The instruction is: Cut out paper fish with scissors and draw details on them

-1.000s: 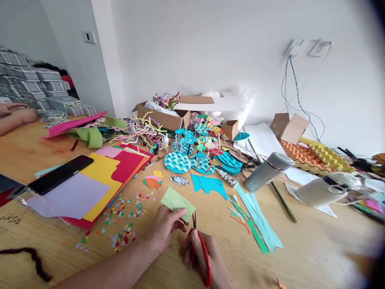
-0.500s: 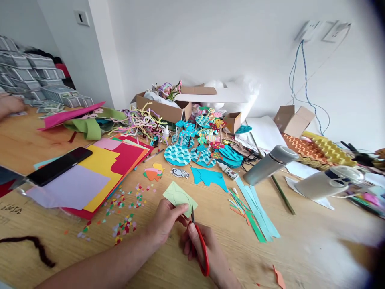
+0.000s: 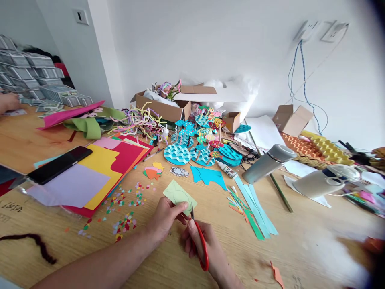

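Note:
A light green piece of paper (image 3: pixel 177 192) with drawn outlines is pinched between the thumb and fingers of my left hand (image 3: pixel 167 214). My right hand (image 3: pixel 204 239) grips red-handled scissors (image 3: pixel 203 249), whose blades meet the paper's right edge near my left thumb. Just beyond the paper lie orange and yellow fish-shaped cutouts (image 3: pixel 152 172), a small black-and-white drawn cutout (image 3: pixel 179 171) and blue paper pieces (image 3: pixel 209 178). Small coloured paper dots (image 3: pixel 124 224) are scattered left of my hands.
Coloured paper sheets (image 3: pixel 100 160) with a black phone (image 3: pixel 60 163) lie at the left. Paper strips (image 3: pixel 255 208), a grey flask (image 3: pixel 267 163) and a white jug (image 3: pixel 325 182) are to the right. Blue wavy crafts (image 3: pixel 177 153) and a cardboard box (image 3: pixel 162 107) stand behind. Another person's hand (image 3: pixel 10 102) shows far left.
The scissors and paper have barely shifted; both hands keep their hold. The view has moved slightly, and the other person's hand at far left has moved a little.

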Demonstrator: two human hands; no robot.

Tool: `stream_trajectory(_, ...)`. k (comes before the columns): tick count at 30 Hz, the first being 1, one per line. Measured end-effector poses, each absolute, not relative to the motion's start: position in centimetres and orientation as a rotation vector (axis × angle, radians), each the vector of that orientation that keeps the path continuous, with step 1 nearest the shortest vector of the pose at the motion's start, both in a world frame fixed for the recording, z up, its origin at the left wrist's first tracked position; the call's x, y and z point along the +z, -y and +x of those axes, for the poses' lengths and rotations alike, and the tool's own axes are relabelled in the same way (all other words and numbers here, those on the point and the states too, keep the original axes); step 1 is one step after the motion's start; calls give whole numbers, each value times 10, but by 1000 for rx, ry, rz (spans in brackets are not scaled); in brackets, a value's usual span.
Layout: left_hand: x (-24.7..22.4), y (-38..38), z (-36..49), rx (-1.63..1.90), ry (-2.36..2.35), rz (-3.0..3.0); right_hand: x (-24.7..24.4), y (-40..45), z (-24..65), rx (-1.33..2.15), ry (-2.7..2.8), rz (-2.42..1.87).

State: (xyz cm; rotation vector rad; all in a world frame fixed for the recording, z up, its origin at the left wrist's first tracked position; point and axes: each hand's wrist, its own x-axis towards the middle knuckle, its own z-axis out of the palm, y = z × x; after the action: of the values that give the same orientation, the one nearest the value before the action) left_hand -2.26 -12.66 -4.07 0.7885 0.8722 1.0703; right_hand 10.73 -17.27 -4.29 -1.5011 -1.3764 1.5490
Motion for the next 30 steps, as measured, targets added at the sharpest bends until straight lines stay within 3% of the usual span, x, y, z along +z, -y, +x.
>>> stream_trajectory(30,-39,128,-23,1006,-873,820,-42,172,107,1583,1351,-1490)
